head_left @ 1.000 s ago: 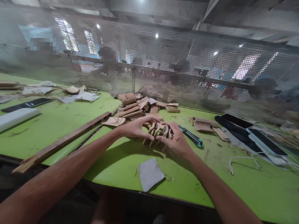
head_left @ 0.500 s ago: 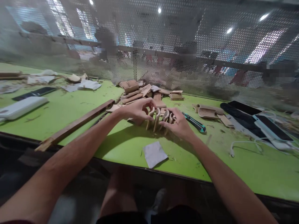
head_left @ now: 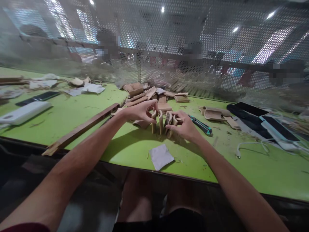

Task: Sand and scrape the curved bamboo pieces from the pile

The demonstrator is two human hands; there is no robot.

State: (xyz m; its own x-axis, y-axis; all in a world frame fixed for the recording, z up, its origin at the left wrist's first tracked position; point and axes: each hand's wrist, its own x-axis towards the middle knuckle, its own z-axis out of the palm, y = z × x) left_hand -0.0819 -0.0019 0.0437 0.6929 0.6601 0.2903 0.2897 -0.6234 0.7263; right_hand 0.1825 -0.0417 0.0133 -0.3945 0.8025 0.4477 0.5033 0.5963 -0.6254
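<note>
Several curved wooden pieces stand on edge in a short row on the green table, between my two hands. My left hand [head_left: 146,112] reaches in from the left, its thumb and fingers closed around the leftmost curved wooden piece [head_left: 154,126]. A second curved piece [head_left: 161,124] stands upright beside it, apart from the fingers. On the right, my right hand [head_left: 182,124] has its thumb and fingers around the right-hand curved pieces [head_left: 168,120], which lean a little. Its fingertips are partly hidden behind them. In front of the row lies a square of grey sandpaper-like sheet [head_left: 161,157].
Behind the row is a heap of wooden offcuts [head_left: 135,90]. A teal and black utility knife [head_left: 201,125] lies to the right, near more curved wood [head_left: 213,114], phones [head_left: 278,129] and a white cable [head_left: 252,144]. A long wooden strip [head_left: 82,129] lies left.
The left-hand pieces now stand straighter, with a wider gap between the second piece and those at my right hand. Both hands keep their grip. The view has shifted slightly.
</note>
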